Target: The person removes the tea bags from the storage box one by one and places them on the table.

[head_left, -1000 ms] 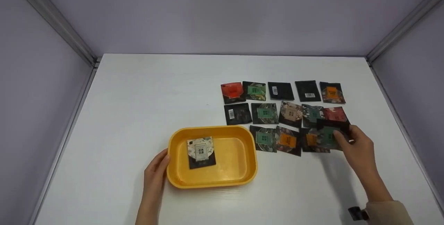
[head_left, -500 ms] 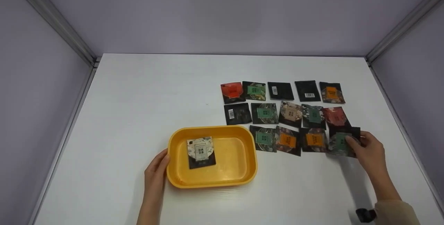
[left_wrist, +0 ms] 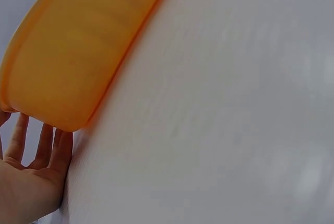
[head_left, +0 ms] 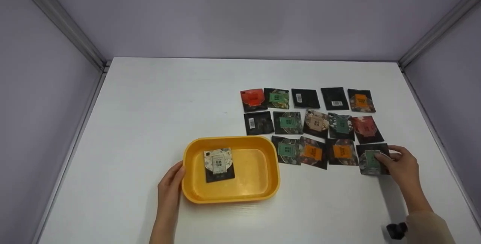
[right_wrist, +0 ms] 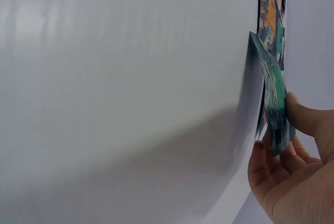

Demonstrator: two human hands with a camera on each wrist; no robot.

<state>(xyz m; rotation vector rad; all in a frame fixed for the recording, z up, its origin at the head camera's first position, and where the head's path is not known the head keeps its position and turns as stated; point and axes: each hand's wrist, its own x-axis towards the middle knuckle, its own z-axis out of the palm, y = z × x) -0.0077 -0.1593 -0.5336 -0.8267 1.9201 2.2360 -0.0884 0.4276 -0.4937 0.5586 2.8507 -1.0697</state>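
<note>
My right hand (head_left: 404,168) pinches a dark sachet (head_left: 371,159) with a green label by its right edge, thumb on top. In the right wrist view this green-labelled sachet (right_wrist: 275,96) is tilted, its far corner close to the white table. With my left hand (head_left: 170,189) I hold the left end of a yellow tray (head_left: 276,168). The left wrist view has the fingers (left_wrist: 44,145) under the end of the tray (left_wrist: 68,51), with the thumb mostly cut off. Inside the tray lies one cream-and-black sachet (head_left: 219,165).
Several sachets lie in rows right of and behind the tray, among them an orange-labelled sachet (head_left: 342,152) and a red sachet (head_left: 366,128). Two dark sachets with barcodes up, one of them a back-row sachet (head_left: 334,98), lie behind. Pale walls surround the white table (head_left: 150,105).
My right hand has carried the green-labelled sachet right and toward me, from over the orange-labelled sachet to the right end of the front row. The left hand and tray stay put.
</note>
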